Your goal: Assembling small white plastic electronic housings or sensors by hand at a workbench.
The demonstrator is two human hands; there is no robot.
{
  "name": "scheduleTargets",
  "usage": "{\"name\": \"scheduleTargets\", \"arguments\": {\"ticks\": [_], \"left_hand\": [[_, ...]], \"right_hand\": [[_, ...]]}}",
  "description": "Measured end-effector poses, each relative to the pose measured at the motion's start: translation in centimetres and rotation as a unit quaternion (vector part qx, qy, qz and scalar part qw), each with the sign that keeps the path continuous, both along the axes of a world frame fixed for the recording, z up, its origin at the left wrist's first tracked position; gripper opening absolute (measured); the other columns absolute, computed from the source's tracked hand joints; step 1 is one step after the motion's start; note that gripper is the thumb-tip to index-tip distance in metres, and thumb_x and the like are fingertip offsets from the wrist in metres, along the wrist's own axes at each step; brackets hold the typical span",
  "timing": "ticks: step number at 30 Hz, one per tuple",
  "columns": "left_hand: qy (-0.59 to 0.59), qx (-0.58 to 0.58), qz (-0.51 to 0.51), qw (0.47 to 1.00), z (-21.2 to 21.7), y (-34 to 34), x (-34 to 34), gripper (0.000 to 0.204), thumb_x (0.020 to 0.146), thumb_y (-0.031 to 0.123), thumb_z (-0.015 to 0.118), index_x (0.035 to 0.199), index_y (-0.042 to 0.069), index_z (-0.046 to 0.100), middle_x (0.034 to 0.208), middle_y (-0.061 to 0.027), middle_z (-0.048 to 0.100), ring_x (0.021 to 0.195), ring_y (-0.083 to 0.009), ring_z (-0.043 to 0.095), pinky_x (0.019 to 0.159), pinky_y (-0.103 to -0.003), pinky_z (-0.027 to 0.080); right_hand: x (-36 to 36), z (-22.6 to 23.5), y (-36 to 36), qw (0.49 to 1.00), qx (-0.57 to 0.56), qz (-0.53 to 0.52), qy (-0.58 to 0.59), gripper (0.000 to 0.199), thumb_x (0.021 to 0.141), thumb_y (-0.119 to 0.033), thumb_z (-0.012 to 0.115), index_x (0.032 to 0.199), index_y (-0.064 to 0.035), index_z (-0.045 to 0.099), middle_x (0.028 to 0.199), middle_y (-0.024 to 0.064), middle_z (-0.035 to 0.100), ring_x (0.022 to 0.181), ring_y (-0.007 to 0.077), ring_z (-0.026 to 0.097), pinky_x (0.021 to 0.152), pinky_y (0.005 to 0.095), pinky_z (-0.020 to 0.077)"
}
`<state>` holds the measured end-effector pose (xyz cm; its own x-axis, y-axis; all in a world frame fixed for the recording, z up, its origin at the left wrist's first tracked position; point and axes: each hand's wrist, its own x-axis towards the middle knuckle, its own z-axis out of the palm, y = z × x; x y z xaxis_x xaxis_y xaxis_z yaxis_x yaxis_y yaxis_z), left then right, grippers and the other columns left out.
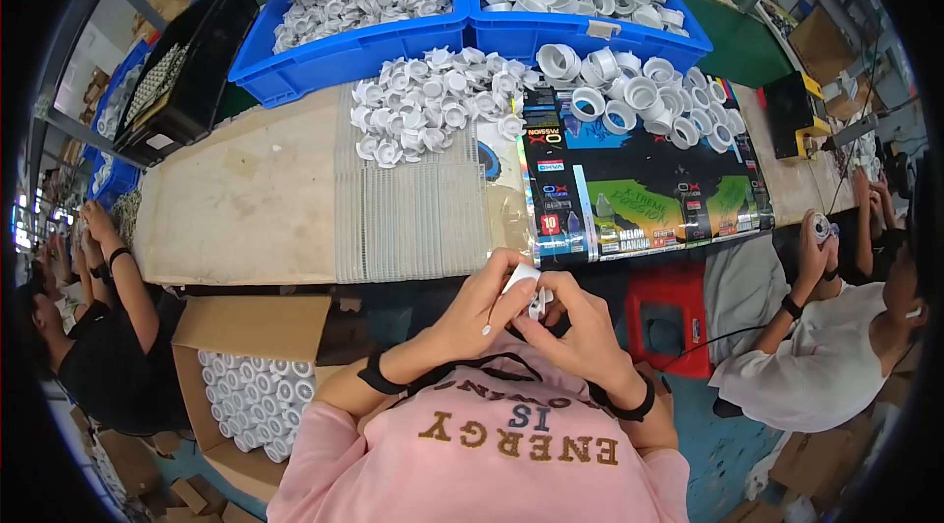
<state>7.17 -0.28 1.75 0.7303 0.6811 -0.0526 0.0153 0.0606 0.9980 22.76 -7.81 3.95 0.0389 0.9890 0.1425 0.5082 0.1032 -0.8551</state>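
Observation:
Just in front of my chest, at the table's near edge, both hands meet around small white plastic parts. My left hand (484,305) is closed round a smooth white plastic ring (521,277). Close against it, my right hand (582,328) pinches a small white plastic piece (539,305) with darker spots; fingers cover much of it, and whether it sits inside the ring I cannot tell. Beyond my hands, a heap of white finned caps (423,100) lies on the table, with a pile of white rings (644,95) to its right.
Two blue bins (354,43) of white parts stand behind the heaps. A printed sheet (649,199) covers the table's right part. At lower left is a cardboard box (251,317) of white cylinders. A red stool (669,317) stands right. Co-workers sit on both sides.

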Motion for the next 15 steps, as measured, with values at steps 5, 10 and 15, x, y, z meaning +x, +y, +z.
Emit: {"name": "scheduleTargets", "arguments": {"ticks": [5, 10, 15], "left_hand": [[0.028, 0.105, -0.049, 0.993, 1.1, 0.3, -1.2, 0.026, 0.094, 0.024, 0.052, 0.106, 0.001, 0.047, 0.085, -0.013, 0.056, 0.068, -0.0168, 0.057, 0.06, -0.03, 0.046], [0.024, 0.26, 0.003, 0.965, 1.3, -0.1, -0.5, 0.031, 0.092, 0.028, 0.056, 0.103, 0.0, 0.053, 0.088, -0.0167, 0.058, 0.073, -0.0339, 0.061, 0.064, -0.036, 0.049], [0.078, 0.257, -0.081, 0.96, 2.4, -0.4, -1.5, 0.031, 0.088, 0.027, 0.063, 0.1, 0.001, 0.052, 0.087, -0.0162, 0.057, 0.071, -0.0335, 0.061, 0.061, -0.037, 0.049]], "right_hand": [[0.5, -0.1, -0.5, 0.984, -0.097, 0.087, 0.123, 0.035, 0.08, -0.015, 0.066, 0.108, -0.0011, 0.051, 0.077, 0.0118, 0.059, 0.064, 0.0187, 0.061, 0.059, 0.0311, 0.0486], [-0.5, -1.5, -0.8, 0.994, -0.055, 0.074, 0.054, 0.033, 0.084, -0.017, 0.059, 0.108, 0.002, 0.048, 0.077, 0.0151, 0.059, 0.065, 0.0247, 0.062, 0.058, 0.0336, 0.0487], [0.0, -1.4, -1.2, 0.956, -0.143, 0.149, 0.209, 0.033, 0.085, -0.02, 0.059, 0.104, 0.0048, 0.047, 0.077, 0.0184, 0.061, 0.065, 0.0314, 0.062, 0.057, 0.0369, 0.049]]}}
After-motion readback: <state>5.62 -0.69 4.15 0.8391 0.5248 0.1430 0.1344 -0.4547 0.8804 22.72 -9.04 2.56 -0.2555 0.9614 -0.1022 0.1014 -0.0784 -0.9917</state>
